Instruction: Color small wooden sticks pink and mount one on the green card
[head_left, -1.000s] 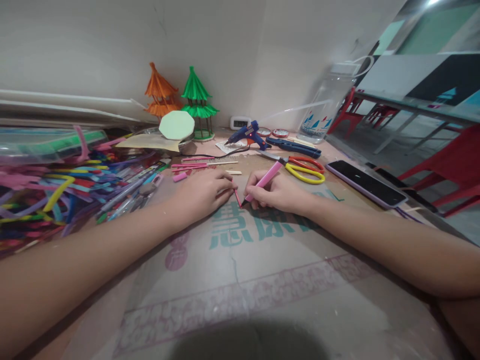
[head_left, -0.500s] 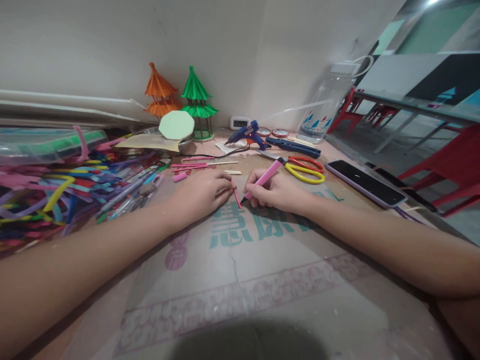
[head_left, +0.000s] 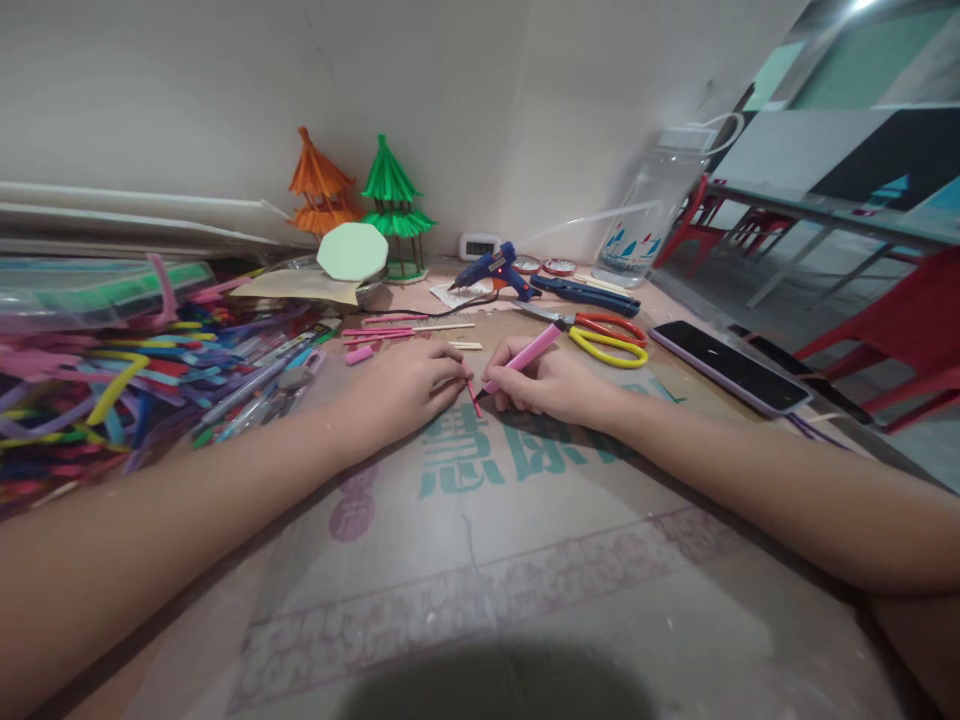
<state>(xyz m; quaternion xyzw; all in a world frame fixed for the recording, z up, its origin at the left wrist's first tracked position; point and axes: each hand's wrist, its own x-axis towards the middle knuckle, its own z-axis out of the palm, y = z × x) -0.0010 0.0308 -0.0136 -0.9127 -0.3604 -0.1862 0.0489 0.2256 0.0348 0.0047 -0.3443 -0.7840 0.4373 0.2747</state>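
My left hand (head_left: 412, 390) rests on the printed sheet with its fingers closed on one end of a thin pink stick (head_left: 474, 398). From the right, my right hand (head_left: 536, 380) grips a pink marker (head_left: 529, 357), its dark tip at the stick's side. The marker's pink cap (head_left: 359, 355) lies beside my left hand. Behind my hands are more pink sticks (head_left: 382, 333) and some plain wooden ones (head_left: 454, 326).
Scissors (head_left: 607, 345), a blue cutter (head_left: 589, 296) and a glue gun (head_left: 495, 270) lie behind my right hand. A phone (head_left: 727, 365) is at the right, a bottle (head_left: 637, 220) behind. Pipe cleaners (head_left: 112, 390) pile up left, near orange (head_left: 321, 180) and green (head_left: 391, 180) pagoda models.
The marker's tip has shifted slightly left and up along the pink stick with my right hand. My left hand has stayed in place.
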